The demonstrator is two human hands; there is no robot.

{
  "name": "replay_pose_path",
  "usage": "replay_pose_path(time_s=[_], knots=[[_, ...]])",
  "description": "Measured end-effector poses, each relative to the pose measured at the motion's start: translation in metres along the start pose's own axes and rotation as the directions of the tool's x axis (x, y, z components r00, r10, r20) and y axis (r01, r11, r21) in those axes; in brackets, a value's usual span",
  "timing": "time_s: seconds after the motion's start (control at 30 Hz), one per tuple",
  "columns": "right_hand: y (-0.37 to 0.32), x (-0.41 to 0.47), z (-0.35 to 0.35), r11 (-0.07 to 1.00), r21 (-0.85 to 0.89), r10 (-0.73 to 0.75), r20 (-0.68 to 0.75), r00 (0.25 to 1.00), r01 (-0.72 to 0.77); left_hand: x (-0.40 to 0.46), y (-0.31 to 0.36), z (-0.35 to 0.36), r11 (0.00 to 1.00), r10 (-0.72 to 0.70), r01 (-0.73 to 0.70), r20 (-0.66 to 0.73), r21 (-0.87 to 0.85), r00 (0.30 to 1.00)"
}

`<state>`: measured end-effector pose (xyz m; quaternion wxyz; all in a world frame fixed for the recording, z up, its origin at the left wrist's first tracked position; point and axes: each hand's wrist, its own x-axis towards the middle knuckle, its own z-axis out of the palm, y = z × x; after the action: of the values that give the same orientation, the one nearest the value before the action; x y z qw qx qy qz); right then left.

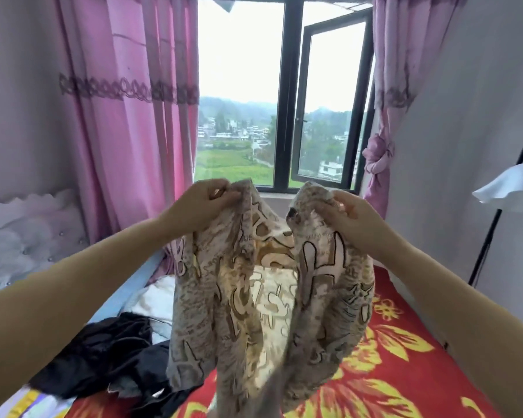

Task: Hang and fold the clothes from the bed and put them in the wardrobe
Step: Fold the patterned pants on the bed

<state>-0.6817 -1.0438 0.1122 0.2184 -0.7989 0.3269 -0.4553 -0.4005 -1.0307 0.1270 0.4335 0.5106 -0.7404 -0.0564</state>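
A beige and brown patterned garment (254, 303) hangs in the air over the bed, held up in front of the window. My left hand (203, 203) pinches its upper left edge. My right hand (344, 215) pinches its upper right edge. The cloth droops between the two hands and its lower part reaches down to the bed. On the bed at the lower left lies a pile of black clothes (103, 354), with a white garment (154, 300) behind it.
The bed (405, 372) has a red cover with yellow flowers. Pink curtains (127, 116) flank the window (287, 95), whose right pane stands open. A padded headboard (21, 236) is at the left. A floor lamp (511, 188) stands at the right wall.
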Motion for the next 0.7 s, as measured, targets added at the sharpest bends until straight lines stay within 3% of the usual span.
replay_pose_path(time_s=[0.07,0.17,0.23,0.33,0.47,0.63,0.7], knots=[[0.01,0.004,-0.006,0.972,-0.234,0.037,0.11,0.993,-0.01,0.0,-0.011,-0.009,0.999,-0.047,0.043,0.137,0.033,0.989],[0.034,0.013,-0.004,0.705,-0.708,0.142,0.1,0.985,-0.029,-0.003,-0.028,-0.003,0.989,-0.118,0.103,0.141,0.109,0.983],[0.038,0.018,0.01,0.606,-0.79,0.113,-0.03,0.993,-0.093,-0.002,-0.029,0.014,0.973,-0.175,0.163,0.061,0.163,0.983],[0.029,0.03,0.036,0.535,-0.835,0.057,-0.114,0.992,-0.127,0.006,-0.011,0.033,0.939,-0.342,0.338,0.06,0.069,0.938],[0.011,0.042,0.061,0.643,-0.741,0.167,-0.111,0.98,-0.194,0.015,0.013,0.039,0.865,-0.461,0.489,0.204,-0.115,0.863],[-0.014,0.036,0.088,0.813,-0.578,0.075,-0.004,0.997,-0.064,0.009,0.044,0.051,0.711,-0.419,0.502,0.277,-0.493,0.865],[-0.021,0.034,0.082,0.883,-0.456,0.162,0.082,0.983,-0.107,0.01,0.045,0.044,0.619,-0.411,0.499,0.292,-0.606,0.864]])
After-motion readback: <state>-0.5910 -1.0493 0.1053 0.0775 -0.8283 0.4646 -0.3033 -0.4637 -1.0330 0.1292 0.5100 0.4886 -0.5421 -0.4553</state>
